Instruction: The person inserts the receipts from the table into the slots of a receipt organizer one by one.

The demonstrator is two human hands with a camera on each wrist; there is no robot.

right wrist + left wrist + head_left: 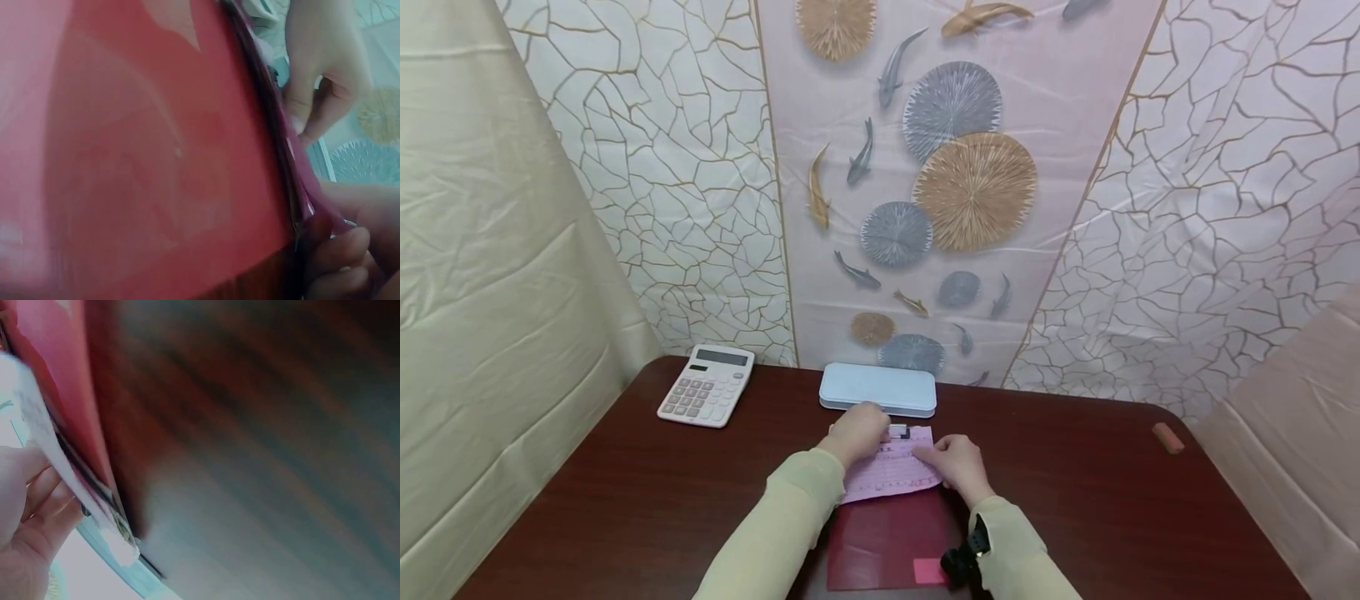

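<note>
A pink printed sheet [891, 475] lies over the far part of a dark red folder [887, 542]. A small metal clip [898, 432] shows at the sheet's far edge. My left hand [859, 433] is at the sheet's far left, beside the clip; its thumb and fingers are bent together on the paper, the fingertips partly hidden. At the right edge, my right hand [958, 465] pinches the sheet between thumb and curled fingers. In the right wrist view the folder's glossy red cover [156, 156] fills much of the frame, with my right fingers [340, 256] at the paper's edge.
Just beyond the hands is a light blue tin case [877, 387]. A white calculator [707, 386] lies at the back left, and a small reddish block [1168, 438] at the right. A bright pink label [928, 571] is on the folder's near right corner. Patterned curtains [895, 208] hang behind the table.
</note>
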